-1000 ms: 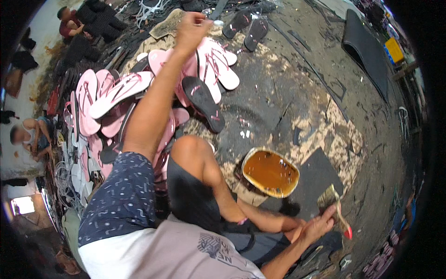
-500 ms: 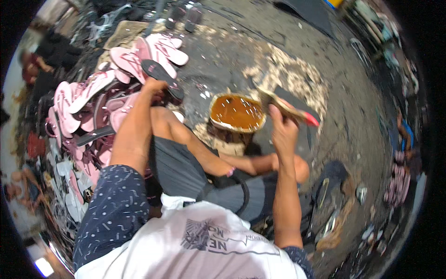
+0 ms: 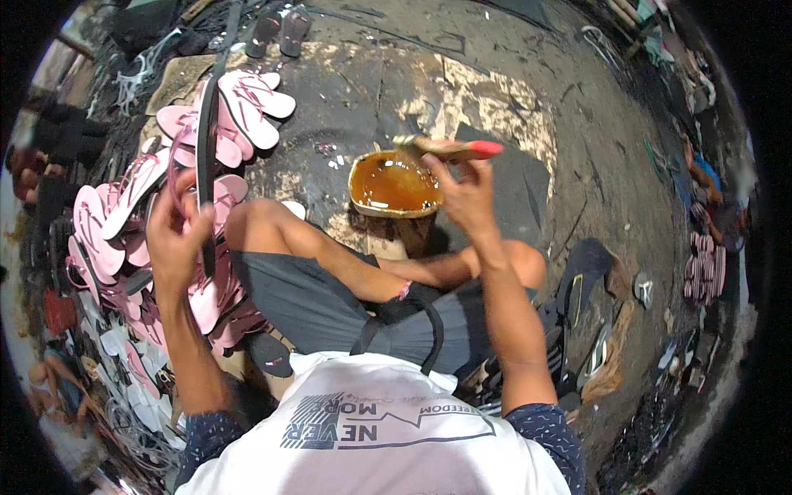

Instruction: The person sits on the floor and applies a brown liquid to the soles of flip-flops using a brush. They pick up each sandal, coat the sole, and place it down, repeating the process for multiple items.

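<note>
Head view: L hand [image 3: 175, 231] is at left of the frame, fingers closed on a thin dark flip-flop [image 3: 206, 148] w/ a pink strap; it stands on its edge, long side up & down the pic; half a sec ago this hand was down at a black sole on the heap, now it has a shoe up in front of the pink sandals [image 3: 99, 235]; R hand [image 3: 469, 198], near mid frame, has a tight hold on a brush [image 3: 450, 151] w/ a red end; bristles are over the back edge of the bowl [image 3: 394, 214], can't tell if they touch the brown liquid [image 3: 392, 183]; before, the brush was by the bowl's right side; a dark flat sheet [image 3: 520, 186] lies right of the bowl.
</note>
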Action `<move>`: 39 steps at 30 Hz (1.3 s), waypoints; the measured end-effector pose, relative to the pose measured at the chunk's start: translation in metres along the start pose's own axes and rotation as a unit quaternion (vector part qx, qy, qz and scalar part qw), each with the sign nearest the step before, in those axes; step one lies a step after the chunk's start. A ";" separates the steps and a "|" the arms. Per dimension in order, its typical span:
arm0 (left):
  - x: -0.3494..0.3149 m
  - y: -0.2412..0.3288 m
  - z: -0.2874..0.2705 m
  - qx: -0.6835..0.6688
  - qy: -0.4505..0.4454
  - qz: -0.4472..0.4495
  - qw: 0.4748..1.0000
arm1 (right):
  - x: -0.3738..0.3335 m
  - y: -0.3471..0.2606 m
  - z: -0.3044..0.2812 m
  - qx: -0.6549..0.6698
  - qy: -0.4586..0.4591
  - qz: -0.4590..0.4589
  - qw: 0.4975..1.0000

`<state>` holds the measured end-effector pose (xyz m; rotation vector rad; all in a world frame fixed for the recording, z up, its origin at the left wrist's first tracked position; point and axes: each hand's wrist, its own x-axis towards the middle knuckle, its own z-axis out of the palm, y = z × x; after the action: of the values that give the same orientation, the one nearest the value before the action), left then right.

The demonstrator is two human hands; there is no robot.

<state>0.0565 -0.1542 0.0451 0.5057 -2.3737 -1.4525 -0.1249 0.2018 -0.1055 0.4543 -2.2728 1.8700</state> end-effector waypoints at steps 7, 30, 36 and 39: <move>-0.073 -0.040 0.041 0.337 -0.119 0.210 0.910 | 0.007 -0.026 -0.114 -0.533 -0.161 -0.004 0.831; -0.049 -0.005 0.159 -0.686 -0.178 -0.211 0.673 | -0.047 -0.132 0.052 0.176 -0.111 -0.071 0.976; -0.069 -0.012 0.152 -0.653 -0.229 -0.168 0.702 | 0.018 -0.148 0.018 0.123 -0.034 0.072 0.989; -0.067 -0.009 0.157 -0.667 -0.195 -0.155 0.702 | -0.010 -0.125 0.040 0.142 -0.018 -0.052 0.988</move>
<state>0.0487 -0.0051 -0.0371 0.1583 -0.7810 -3.0655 -0.0714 0.1429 -0.0009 0.6370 -1.9660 2.1553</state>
